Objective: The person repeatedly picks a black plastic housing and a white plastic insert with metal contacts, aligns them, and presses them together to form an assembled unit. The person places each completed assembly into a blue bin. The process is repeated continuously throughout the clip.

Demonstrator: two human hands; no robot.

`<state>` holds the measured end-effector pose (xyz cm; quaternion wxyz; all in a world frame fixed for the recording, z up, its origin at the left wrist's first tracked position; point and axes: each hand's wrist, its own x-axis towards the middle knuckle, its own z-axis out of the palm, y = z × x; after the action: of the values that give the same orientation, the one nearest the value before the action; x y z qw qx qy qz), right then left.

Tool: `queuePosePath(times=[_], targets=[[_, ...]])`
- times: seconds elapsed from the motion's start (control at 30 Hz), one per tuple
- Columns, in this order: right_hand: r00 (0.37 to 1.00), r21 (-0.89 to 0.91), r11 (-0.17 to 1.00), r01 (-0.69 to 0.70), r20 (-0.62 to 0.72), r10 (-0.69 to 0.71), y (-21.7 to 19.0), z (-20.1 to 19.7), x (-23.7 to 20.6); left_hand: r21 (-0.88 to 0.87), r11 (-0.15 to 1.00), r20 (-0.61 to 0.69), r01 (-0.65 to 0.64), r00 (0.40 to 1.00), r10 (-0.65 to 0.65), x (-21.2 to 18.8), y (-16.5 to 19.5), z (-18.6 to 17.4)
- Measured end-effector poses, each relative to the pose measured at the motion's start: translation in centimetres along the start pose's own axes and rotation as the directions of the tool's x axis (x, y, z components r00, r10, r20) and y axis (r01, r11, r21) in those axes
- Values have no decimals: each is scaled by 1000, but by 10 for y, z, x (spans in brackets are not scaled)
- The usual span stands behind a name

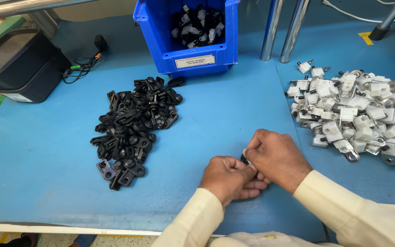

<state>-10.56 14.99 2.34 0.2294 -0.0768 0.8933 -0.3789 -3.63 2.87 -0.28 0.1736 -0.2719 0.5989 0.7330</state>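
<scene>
I observe 1 small part [244,159], black with a white portion, pinched between both hands low on the blue worktop [216,114], in front of the blue bin [161,41]. Most of it is hidden; only a sliver shows between the thumbs. I judge it light, rigid moulded plastic, not fragile but small enough to slip, so a grip on its flat faces with the fingertips looks soundest.

The left hand [229,178] rests on the worktop, knuckles up, its fingers curled and pressed together around the part from below. The right hand [277,158] arches over it from the far side, its fingers bent down and pinching the same part from above. The 2 hands touch. Both forearms, in cream sleeves, angle inward from the near edge.

Left of the hands, nearer the bin, lies 1 heap of black plastic brackets [133,128]. Right of the bin, well apart from that heap, lies 1 heap of white clips with metal tabs [357,114], near the right hand. The bin holds mixed black-and-white pieces [197,25]. 2 metal posts [282,29] stand just right of the bin; a black tray [14,64] sits far left of it.
</scene>
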Motion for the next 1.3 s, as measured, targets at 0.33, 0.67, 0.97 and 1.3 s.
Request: queuePosePath(times=[0.33,0.67,0.97,1.3], targets=[[972,516,828,-219,191,138,25,3,-3,-84,996,-73,14,997,-20,-8,-11,-9],[889,445,805,-392,408,207,30,-3,6,-83,993,21,-90,996,92,-23,-2,-14],[976,516,829,-216,138,169,38,29,-6,-63,996,-138,-62,989,52,-26,-7,-8],[997,475,877,-72,1,81,31,29,-40,-106,992,-174,-68,984,49,-26,-5,-13]])
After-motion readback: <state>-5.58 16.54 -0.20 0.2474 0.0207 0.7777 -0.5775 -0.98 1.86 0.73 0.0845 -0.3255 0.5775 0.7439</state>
